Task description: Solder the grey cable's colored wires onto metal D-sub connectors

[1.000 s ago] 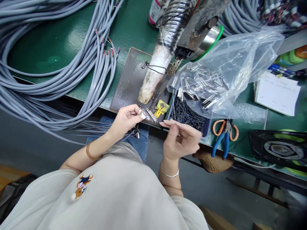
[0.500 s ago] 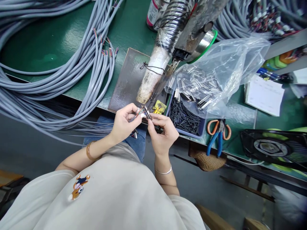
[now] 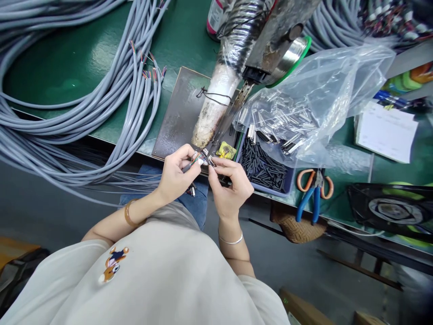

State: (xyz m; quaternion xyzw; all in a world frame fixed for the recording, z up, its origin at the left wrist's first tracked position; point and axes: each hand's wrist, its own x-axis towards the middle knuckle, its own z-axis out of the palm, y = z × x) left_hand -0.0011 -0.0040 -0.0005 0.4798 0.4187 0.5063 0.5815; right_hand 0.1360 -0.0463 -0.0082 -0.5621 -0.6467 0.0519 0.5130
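My left hand (image 3: 179,174) pinches the stripped end of a grey cable (image 3: 186,168), its thin coloured wires (image 3: 196,158) fanning out between thumb and fingers. Against those wires sits a small multi-pin connector (image 3: 207,158), pinched at its near end by my right hand (image 3: 232,183). Directly above both hands is the tip of a soldering iron (image 3: 241,97), beside a white-wrapped duct (image 3: 216,106). Whether each wire touches a pin is too small to tell. A second connector (image 3: 192,190) hangs below my left hand, over my lap.
Grey cables (image 3: 111,104) lie in bundles at left. A bin of black tubing (image 3: 262,167) stands right of my hands, with a clear bag of connectors (image 3: 284,122) over it. Pliers (image 3: 313,194), a fan (image 3: 389,207), paper (image 3: 387,131) and a solder spool (image 3: 291,63) are further right.
Both hands keep their pinch on the cable end and the connector, nearly in place. The view has shifted slightly, so things at right appear further right.
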